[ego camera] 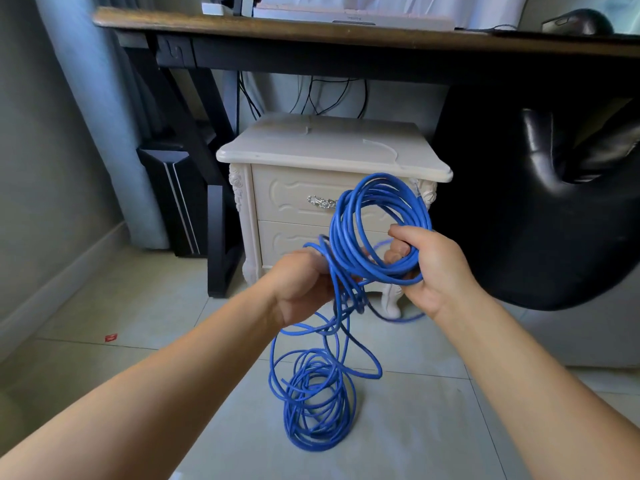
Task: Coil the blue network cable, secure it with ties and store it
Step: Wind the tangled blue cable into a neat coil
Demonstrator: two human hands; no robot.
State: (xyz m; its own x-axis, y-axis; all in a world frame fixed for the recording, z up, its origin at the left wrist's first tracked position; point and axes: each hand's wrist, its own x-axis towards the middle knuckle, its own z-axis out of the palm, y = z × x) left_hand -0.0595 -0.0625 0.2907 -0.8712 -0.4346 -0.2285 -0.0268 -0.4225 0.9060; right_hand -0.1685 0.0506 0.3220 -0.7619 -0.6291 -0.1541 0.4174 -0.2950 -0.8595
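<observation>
The left hand (pixel 301 289) curls its fingers (pixel 311 268) round loose strands of the blue network cable (pixel 339 230), which trail down to a tangled heap of loops on the floor (pixel 173 341). The right hand (pixel 433 268) grips a round multi-loop coil, its fingers clamped through it.

Forearms (pixel 166 372) bare to frame edge; left hand (pixel 300 289), right hand (pixel 434 271) bare.

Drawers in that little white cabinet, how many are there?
2: the top drawer with a silver handle, and the lower drawer beneath it, partly hidden behind the blue network cable.
</observation>
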